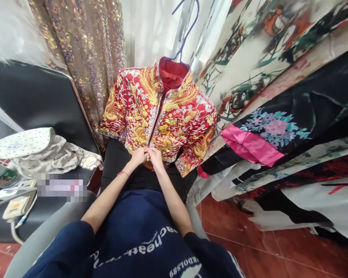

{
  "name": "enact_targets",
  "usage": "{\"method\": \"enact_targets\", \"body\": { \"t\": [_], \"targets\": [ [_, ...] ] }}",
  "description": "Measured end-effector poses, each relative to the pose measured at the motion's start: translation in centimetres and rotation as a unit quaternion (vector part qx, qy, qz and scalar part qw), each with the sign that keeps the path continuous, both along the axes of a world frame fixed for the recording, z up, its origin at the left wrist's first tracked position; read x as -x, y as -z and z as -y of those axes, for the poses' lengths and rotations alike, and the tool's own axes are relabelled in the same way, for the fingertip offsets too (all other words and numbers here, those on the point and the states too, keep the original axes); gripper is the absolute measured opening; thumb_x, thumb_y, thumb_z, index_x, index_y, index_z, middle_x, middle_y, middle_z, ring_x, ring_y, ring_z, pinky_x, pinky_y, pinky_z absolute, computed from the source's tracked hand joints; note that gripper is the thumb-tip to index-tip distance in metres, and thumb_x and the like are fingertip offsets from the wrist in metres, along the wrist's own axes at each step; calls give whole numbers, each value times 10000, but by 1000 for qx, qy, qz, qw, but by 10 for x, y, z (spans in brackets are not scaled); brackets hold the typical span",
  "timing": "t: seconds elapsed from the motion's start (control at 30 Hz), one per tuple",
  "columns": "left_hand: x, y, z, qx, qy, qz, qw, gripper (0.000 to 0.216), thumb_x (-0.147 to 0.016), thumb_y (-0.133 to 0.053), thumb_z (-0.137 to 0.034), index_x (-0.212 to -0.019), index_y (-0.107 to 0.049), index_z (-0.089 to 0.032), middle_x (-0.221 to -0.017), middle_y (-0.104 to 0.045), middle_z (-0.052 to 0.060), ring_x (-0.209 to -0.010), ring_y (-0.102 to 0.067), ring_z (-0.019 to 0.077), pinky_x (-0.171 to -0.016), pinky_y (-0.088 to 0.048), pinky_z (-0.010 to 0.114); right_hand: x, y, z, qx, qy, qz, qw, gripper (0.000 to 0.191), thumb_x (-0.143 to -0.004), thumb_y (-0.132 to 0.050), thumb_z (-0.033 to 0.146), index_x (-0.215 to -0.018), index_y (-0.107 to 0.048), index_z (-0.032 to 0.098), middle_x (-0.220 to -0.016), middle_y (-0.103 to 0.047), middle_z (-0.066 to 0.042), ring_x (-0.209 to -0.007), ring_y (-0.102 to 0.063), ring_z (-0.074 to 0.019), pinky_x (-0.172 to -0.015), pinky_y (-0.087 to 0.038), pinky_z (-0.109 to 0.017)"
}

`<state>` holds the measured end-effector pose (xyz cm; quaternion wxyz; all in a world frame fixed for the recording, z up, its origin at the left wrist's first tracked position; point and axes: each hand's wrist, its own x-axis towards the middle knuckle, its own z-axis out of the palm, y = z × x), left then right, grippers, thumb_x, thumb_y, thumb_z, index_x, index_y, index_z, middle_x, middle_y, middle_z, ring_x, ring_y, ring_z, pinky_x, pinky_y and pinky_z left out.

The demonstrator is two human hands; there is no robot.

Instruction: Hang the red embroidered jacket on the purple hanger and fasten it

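A red jacket (174, 116) with gold and silver embroidery faces me, its stand collar around a purple hanger (188, 34). The front edges part at the collar and run close together down to my hands. At the lower front, my left hand (139, 155) and my right hand (155, 156) meet, fingers closed together at the jacket's front edges. What exactly the fingertips pinch is too small to make out, but both hands are on the jacket. The jacket's lower part lies over black cloth (113, 166) at my lap.
On the left, a black chair (46, 92) bears a dotted cloth bag (40, 148) and a power strip (17, 206) with cables. Hanging garments (278, 127) crowd the right side. A sequined gown (81, 50) hangs behind the chair. The floor (226, 231) is red tile.
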<state>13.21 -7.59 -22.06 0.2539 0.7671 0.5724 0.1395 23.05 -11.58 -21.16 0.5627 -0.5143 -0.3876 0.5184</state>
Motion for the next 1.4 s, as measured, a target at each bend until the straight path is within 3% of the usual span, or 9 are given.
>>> {"method": "enact_targets", "body": {
  "t": [0.17, 0.3, 0.47, 0.73, 1.0, 1.1, 1.27, 1.4],
  "targets": [
    [3, 11, -10, -8, 0, -27, 1000, 252, -938, -485, -166, -1001, -728, -194, -975, -770, 95, -1005, -720, 252, -839, -494, 294, 5, 3, -9, -16, 17, -11, 1000, 230, -794, -651, 342, -628, -592, 194, -426, -478, 79, -407, -417, -69, -451, -352, -197],
    [-1, 14, -11, -19, -18, -40, 999, 285, -964, -495, -206, -1162, -700, -196, -1051, -762, 117, -1037, -716, 263, -859, -490, 301, 5, -8, -16, -39, 32, -22, 998, 232, -789, -645, 334, -614, -586, 194, -453, -514, 63, -432, -438, -74, -468, -355, -202],
    [-8, 15, -10, -25, -31, -33, 999, 298, -1016, -453, -296, -1178, -678, -187, -1043, -758, 118, -984, -725, 258, -823, -482, 295, 1, -46, -30, -88, 40, -22, 995, 177, -827, -607, 325, -729, -652, 185, -528, -564, 56, -480, -477, -77, -506, -375, -204],
    [-5, 9, -14, -35, -30, -28, 999, 320, -1043, -411, -404, -1114, -659, -214, -1017, -761, 90, -955, -717, 236, -774, -454, 276, 4, -102, -52, -142, 41, -8, 989, 198, -864, -590, 243, -679, -621, 178, -522, -576, 45, -476, -485, -70, -514, -384, -202],
    [-8, 9, -12, -39, -28, -23, 999, 289, -1035, -411, -379, -1083, -652, -226, -1017, -755, 91, -962, -720, 233, -819, -463, 284, -4, -165, -75, -221, 84, 0, 972, 190, -932, -541, 253, -779, -625, 178, -601, -636, 32, -496, -501, -64, -533, -417, -198],
    [-14, 7, -5, -41, -27, -11, 999, 301, -1036, -393, -363, -1084, -649, -211, -1006, -750, 112, -951, -720, 249, -814, -469, 303, -7, -180, -86, -229, 104, 2, 968, 224, -956, -534, 278, -767, -603, 182, -594, -635, 29, -490, -508, -67, -538, -421, -204],
    [-19, -5, 3, -37, 9, 29, 999, 244, -1001, -461, -353, -973, -655, -206, -910, -735, 75, -824, -703, 210, -736, -472, 272, -6, -184, -87, -242, 145, -7, 959, 237, -970, -515, 295, -760, -563, 195, -594, -635, 32, -467, -492, -66, -529, -407, -210],
    [-11, -38, -11, -34, 91, 72, 993, 345, -925, -570, -450, -702, -616, -191, -664, -653, 5, -636, -622, 167, -654, -466, 251, -15, -179, -77, -277, 122, 28, 953, 250, -965, -539, 414, -831, -586, 208, -605, -624, 53, -453, -475, -59, -500, -391, -204]
  ]
}}
